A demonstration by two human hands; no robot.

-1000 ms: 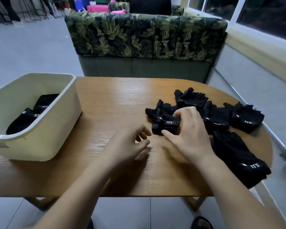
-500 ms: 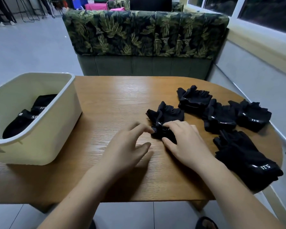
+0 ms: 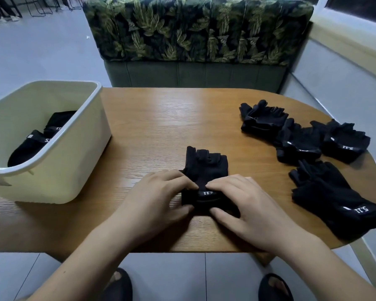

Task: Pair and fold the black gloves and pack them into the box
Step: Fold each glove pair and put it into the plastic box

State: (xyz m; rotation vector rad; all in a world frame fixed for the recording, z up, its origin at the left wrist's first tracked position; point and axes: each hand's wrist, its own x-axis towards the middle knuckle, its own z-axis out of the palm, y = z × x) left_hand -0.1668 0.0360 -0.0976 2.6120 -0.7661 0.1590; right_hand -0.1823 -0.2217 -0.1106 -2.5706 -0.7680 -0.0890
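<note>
A stacked pair of black fingerless gloves (image 3: pixel 205 168) lies flat near the table's front middle, fingers pointing away from me. My left hand (image 3: pixel 159 198) pinches its cuff on the left side. My right hand (image 3: pixel 245 203) pinches the cuff on the right, thumb under the edge. A white logo shows between my fingertips. The cream plastic box (image 3: pixel 78 153) stands at the left with black gloves (image 3: pixel 41 137) folded inside. Several more black gloves (image 3: pixel 302 140) lie in a loose group at the right, and one pair (image 3: pixel 334 198) sits near the right front edge.
The wooden table (image 3: pixel 161 127) has a rounded right end. A leaf-patterned green sofa back (image 3: pixel 195 31) stands right behind the table. A window sill and wall run along the right. My feet in dark sandals show under the front edge.
The glove pair was dragged from the pile toward the front middle and laid out flat. Both hands now grip its cuff, and the left hand has closed on it.
</note>
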